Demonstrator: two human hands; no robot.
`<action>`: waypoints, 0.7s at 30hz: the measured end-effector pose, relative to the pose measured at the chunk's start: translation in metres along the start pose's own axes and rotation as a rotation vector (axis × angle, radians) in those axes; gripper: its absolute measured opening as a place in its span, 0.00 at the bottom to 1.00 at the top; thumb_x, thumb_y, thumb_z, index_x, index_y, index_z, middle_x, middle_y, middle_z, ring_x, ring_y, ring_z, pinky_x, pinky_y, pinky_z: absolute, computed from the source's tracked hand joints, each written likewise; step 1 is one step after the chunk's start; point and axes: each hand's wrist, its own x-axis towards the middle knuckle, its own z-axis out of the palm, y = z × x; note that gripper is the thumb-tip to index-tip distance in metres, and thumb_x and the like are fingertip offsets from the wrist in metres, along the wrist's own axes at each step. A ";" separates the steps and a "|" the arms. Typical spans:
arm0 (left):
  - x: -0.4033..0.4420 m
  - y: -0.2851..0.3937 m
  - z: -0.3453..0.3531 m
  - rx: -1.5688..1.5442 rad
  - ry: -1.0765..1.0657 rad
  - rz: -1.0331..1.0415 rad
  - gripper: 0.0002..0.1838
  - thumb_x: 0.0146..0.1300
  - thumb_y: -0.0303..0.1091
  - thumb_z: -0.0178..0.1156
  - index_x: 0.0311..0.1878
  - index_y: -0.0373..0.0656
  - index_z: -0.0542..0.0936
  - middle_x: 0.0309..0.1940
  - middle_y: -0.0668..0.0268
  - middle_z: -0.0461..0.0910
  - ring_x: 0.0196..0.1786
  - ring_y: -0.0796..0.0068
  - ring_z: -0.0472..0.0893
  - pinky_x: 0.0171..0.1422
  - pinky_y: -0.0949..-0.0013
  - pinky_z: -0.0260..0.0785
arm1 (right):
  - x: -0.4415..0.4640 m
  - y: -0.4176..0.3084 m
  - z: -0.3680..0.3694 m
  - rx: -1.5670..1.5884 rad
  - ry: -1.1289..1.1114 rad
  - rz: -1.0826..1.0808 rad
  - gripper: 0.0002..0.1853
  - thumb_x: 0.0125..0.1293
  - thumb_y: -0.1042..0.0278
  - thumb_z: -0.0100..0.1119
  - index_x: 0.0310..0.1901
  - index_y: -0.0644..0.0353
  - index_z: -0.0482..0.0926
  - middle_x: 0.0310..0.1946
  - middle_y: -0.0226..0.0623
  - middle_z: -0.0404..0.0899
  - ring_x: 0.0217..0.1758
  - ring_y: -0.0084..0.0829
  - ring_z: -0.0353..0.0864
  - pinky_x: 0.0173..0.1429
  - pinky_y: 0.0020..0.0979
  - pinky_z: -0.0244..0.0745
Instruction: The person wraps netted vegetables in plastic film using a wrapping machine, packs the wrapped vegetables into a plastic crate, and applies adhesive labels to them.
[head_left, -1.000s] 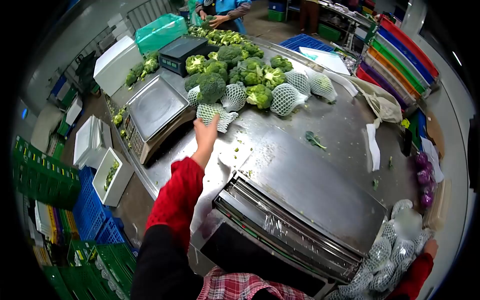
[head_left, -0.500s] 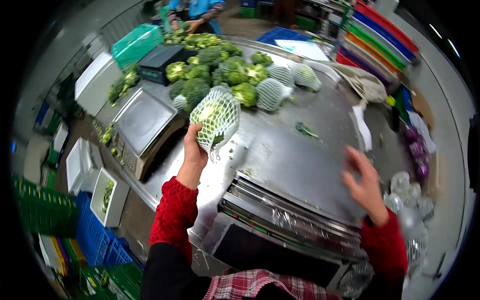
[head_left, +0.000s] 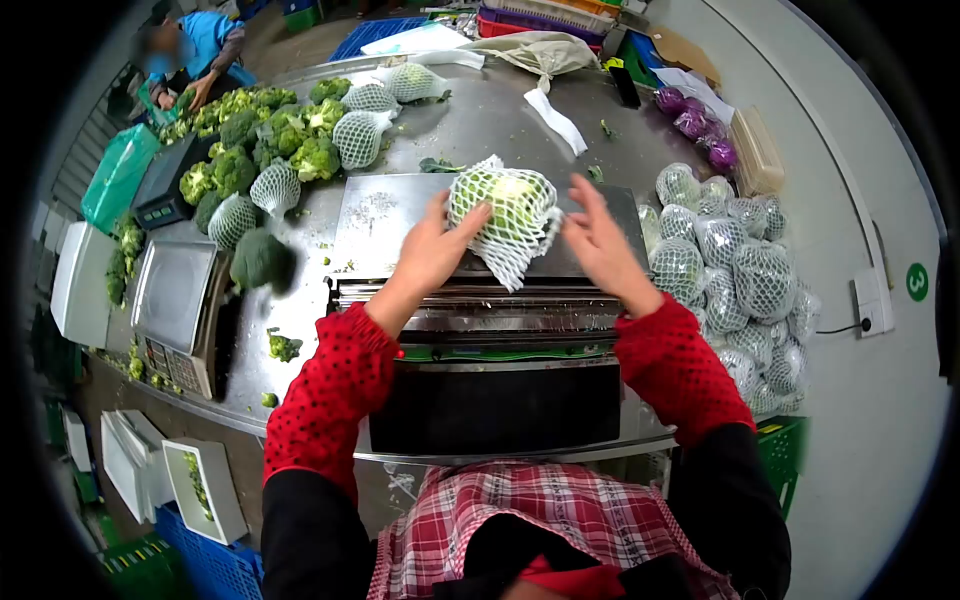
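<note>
A head of broccoli (head_left: 510,205) in a white foam net sits over the metal plate of a film-wrapping machine (head_left: 480,310), its pale stem end facing up. My left hand (head_left: 432,248) grips its left side, with the thumb across the net. On the other side my right hand (head_left: 605,245) is open, fingers apart, close to the net's right edge; whether it touches is unclear. The loose end of the net (head_left: 508,268) hangs toward me.
Loose broccoli (head_left: 285,130) and several netted heads (head_left: 358,138) lie at the back left, near a scale (head_left: 172,290). Film-wrapped netted heads (head_left: 765,280) are piled at right. Purple wrapped produce (head_left: 692,122) lies behind them. Another person (head_left: 205,45) works at the far left.
My view has turned right. The netted broccoli has come from beside the pile to the machine's plate in my left hand. My right hand has come close to it. A loose broccoli head now shows by the scale.
</note>
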 end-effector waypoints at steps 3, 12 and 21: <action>-0.048 -0.009 -0.051 0.297 0.188 0.143 0.35 0.59 0.60 0.63 0.50 0.31 0.80 0.36 0.47 0.83 0.35 0.58 0.84 0.43 0.61 0.75 | -0.049 0.004 -0.070 -0.465 0.027 0.108 0.20 0.66 0.53 0.60 0.47 0.64 0.83 0.37 0.50 0.83 0.41 0.39 0.84 0.45 0.36 0.78; -0.066 -0.037 -0.032 0.552 -0.228 -0.059 0.19 0.57 0.49 0.62 0.22 0.42 0.84 0.20 0.56 0.81 0.26 0.54 0.82 0.33 0.61 0.74 | -0.087 0.044 -0.068 -0.544 -0.163 0.461 0.24 0.62 0.50 0.61 0.21 0.66 0.81 0.18 0.44 0.79 0.22 0.37 0.80 0.30 0.39 0.73; -0.059 0.164 -0.038 -1.075 -0.038 0.099 0.14 0.70 0.35 0.50 0.26 0.42 0.70 0.17 0.57 0.76 0.22 0.66 0.76 0.26 0.68 0.68 | -0.017 -0.026 -0.117 1.226 0.220 0.008 0.19 0.72 0.64 0.40 0.39 0.72 0.78 0.39 0.53 0.81 0.42 0.42 0.80 0.49 0.39 0.75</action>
